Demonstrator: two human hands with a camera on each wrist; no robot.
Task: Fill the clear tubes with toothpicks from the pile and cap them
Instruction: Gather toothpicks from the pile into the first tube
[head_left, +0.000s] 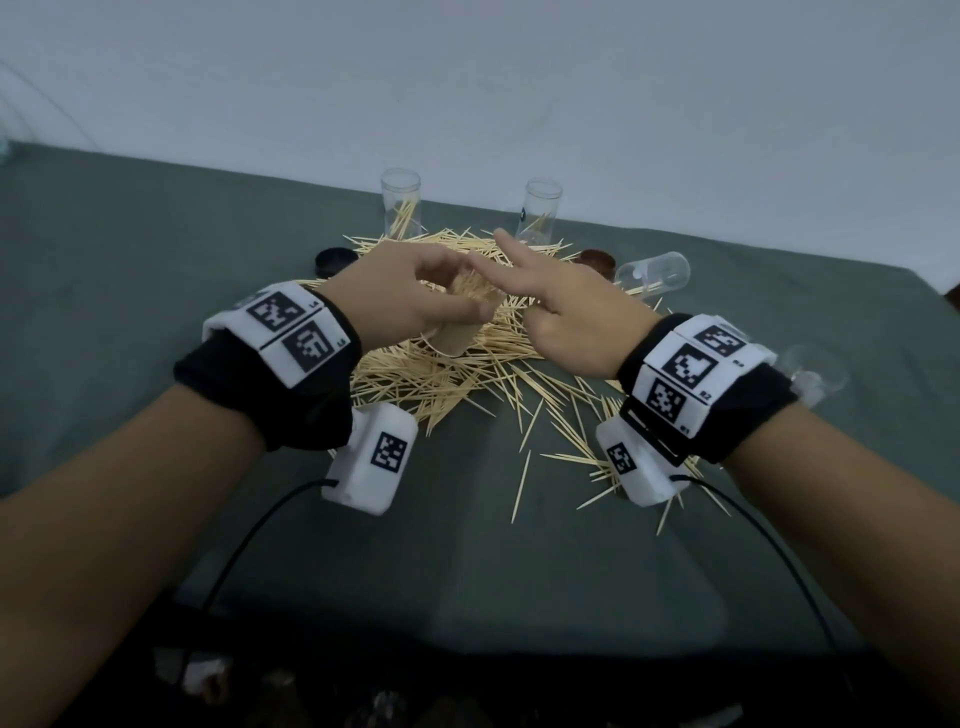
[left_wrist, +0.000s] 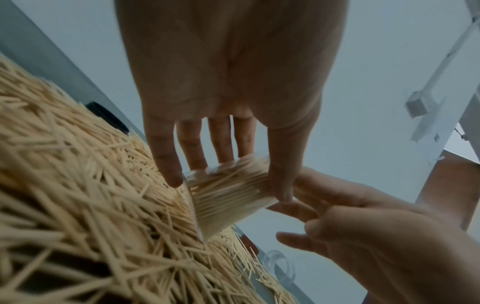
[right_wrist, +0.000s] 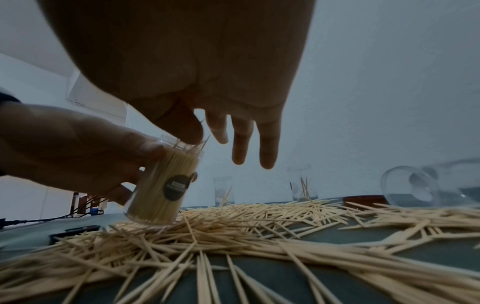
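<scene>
Dim, bluish, even light; wide-angle edge bending, wrist views softly blurred.

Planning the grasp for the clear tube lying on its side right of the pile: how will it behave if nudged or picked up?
The tipped tube looks round-walled and lies on its side, so a nudge would probably roll it. It holds few toothpicks, so it is likely light and easily shoved. Its open mouth suggests those few could spill if tilted; smooth plastic may slip.
</scene>
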